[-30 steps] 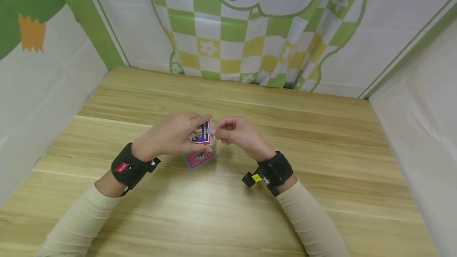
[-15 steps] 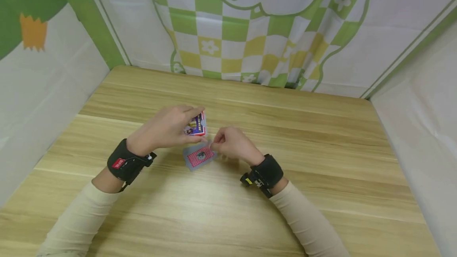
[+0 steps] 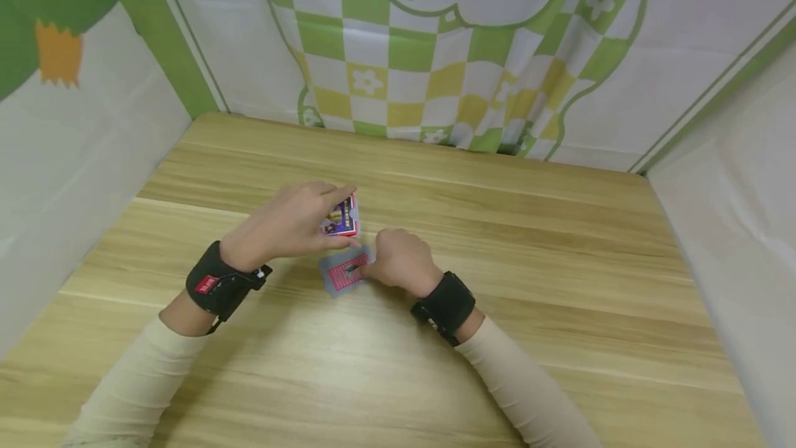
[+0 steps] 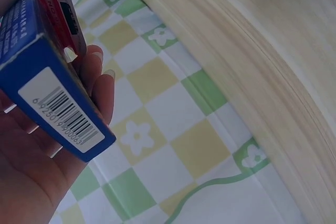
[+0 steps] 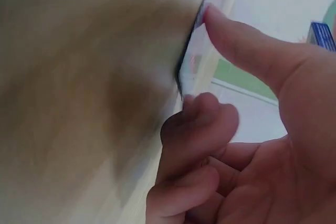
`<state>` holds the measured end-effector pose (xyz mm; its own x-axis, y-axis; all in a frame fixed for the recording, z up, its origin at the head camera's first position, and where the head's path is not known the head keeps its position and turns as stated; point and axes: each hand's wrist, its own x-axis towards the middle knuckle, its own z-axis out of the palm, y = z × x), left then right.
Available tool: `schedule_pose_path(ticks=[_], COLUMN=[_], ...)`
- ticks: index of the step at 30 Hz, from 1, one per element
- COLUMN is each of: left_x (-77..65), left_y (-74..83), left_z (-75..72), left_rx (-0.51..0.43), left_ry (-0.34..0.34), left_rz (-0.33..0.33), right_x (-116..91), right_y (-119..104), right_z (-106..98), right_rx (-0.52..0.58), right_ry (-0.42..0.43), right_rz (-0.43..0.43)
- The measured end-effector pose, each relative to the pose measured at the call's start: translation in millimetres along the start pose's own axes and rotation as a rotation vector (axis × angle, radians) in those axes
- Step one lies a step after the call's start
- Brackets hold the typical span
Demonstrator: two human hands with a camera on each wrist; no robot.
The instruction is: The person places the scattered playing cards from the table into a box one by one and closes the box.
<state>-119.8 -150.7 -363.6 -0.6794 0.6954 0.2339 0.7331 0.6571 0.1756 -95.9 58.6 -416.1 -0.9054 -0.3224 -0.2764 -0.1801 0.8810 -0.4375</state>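
In the head view my left hand [image 3: 282,223] grips a card box [image 3: 340,218] with a purple picture face and red sides. The left wrist view shows the blue end of this card box [image 4: 31,74] with a white barcode label, and fingers around its sides. Just below the box, playing cards [image 3: 342,275] with a red patterned back and pale border lie face down. My right hand [image 3: 404,260] is at their right end. In the right wrist view its thumb [image 5: 236,35] presses on top of the cards [image 5: 193,56], and its curled fingers meet the edge.
Under both arms spreads a wood-grain table [image 3: 560,282]. Behind it hangs a green, yellow and white checked curtain [image 3: 410,75], with white fabric walls at left and right. Black bands with small cameras wrap both wrists.
My left hand has moved the card box slightly up and left, off the cards. My right hand has gone from the box's end down to the cards, thumb now on top of them.
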Motion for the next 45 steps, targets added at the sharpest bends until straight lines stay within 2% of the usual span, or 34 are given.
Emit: schedule_pose_path(ticks=[4,9,12,16,20,24,27,33,39,45], left_x=[1.3,1.5,1.1,0.7,0.5,0.3,0.5,1.3,1.5,1.2], left_y=[-0.6,-1.7,-2.5,-3.0,-2.2,0.2,3.0,7.7,9.8,10.8], left_z=[-1.4,-1.6,-2.4,-3.4,-3.5,-1.8,-0.1,0.5,-0.3,0.3], left_rx=[0.008,0.017,0.023,0.018,0.022,0.052,0.055,-0.019,-0.025,-0.042], left_ry=[-0.005,-0.015,-0.028,-0.039,-0.037,-0.037,-0.035,-0.046,-0.061,-0.042], left_rz=[-0.002,-0.013,-0.023,-0.03,-0.026,0.002,0.036,0.061,0.044,0.03], right_x=[3,3,1,-7,-17,-21,-21,-20,-19,-19], right_y=[7,17,24,35,44,48,47,44,41,35], right_z=[-9,-25,-38,-57,-71,-77,-77,-75,-73,-68], right_rx=[0.106,0.365,0.503,0.616,0.799,0.966,0.991,0.949,0.906,0.833], right_ry=[-0.089,-0.234,-0.263,-0.176,-0.08,-0.075,-0.116,-0.156,-0.092,-0.036], right_rz=[-0.021,-0.084,-0.108,-0.12,-0.091,-0.098,-0.116,-0.133,-0.121,-0.125])
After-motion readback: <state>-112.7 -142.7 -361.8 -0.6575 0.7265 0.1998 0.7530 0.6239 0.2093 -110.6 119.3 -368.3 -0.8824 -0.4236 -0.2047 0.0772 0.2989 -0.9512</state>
